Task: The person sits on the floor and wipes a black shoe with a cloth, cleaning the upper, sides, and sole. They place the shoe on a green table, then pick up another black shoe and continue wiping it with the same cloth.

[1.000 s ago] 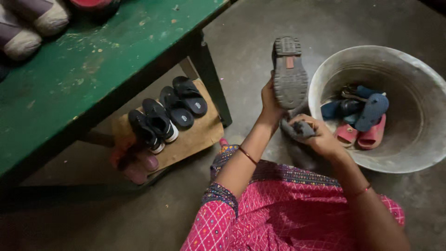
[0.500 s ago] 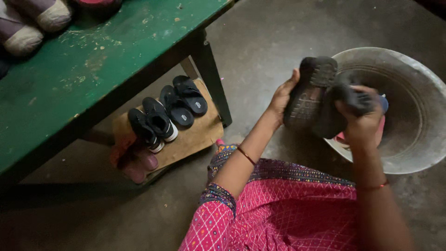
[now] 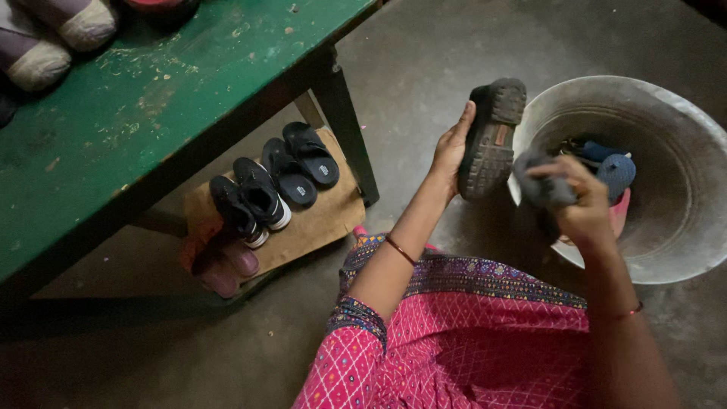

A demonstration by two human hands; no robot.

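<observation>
Above the grey floor, the left hand (image 3: 452,148) grips a black shoe (image 3: 491,138) by its side, sole turned up, just beside the round metal basin (image 3: 681,250). The right hand (image 3: 579,204) is closed around a grey cloth (image 3: 541,188), held over the basin's near rim and apart from the shoe. Inside the basin lie blue sandals (image 3: 609,167) and pink sandals (image 3: 621,212). Under the green table (image 3: 136,113), black shoes and sandals (image 3: 276,182) stand on a low board.
</observation>
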